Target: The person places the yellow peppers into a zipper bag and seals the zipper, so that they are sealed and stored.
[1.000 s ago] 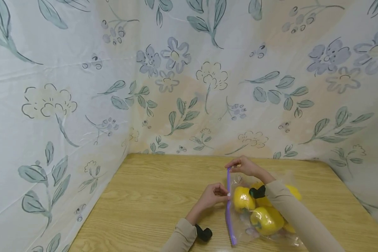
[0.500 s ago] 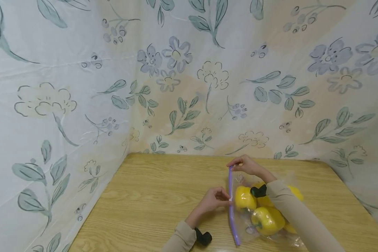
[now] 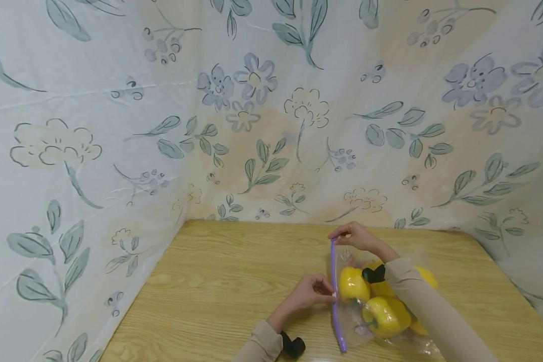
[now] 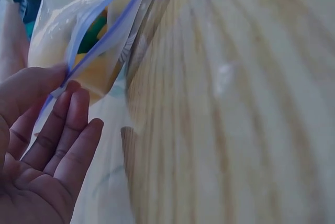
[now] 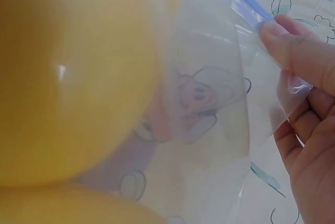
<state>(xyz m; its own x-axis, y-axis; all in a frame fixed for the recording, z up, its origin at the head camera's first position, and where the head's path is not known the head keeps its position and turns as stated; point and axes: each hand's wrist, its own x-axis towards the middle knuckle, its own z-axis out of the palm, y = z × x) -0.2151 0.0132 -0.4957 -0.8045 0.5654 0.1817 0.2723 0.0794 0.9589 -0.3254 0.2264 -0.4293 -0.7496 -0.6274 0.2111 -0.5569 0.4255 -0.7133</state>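
A clear zip bag [image 3: 350,339] with a purple zip strip [image 3: 338,327] lies on the table, several yellow bell peppers [image 3: 386,317] inside it. My left hand [image 3: 308,294] pinches the small white slider [image 3: 334,297] partway along the strip between thumb and fingertips. At the strip's far end, my right hand [image 3: 357,239] pinches the bag's corner. The left wrist view shows the two purple strips parted on the near side of my thumb [image 4: 36,88], with a green and yellow pepper visible through the gap. The right wrist view shows a cartoon print [image 5: 199,98] on the film.
The wooden table [image 3: 217,281] extends left of the bag. Floral cloth [image 3: 262,125] hangs behind the table and along its sides. Black wrist-worn pieces [image 3: 293,344] sit by both sleeves, and the right forearm [image 3: 427,306] crosses over the bag.
My left hand has drawn the slider along the purple strip toward the near end. My right hand keeps its pinch at the far corner, and the peppers stay in the bag.
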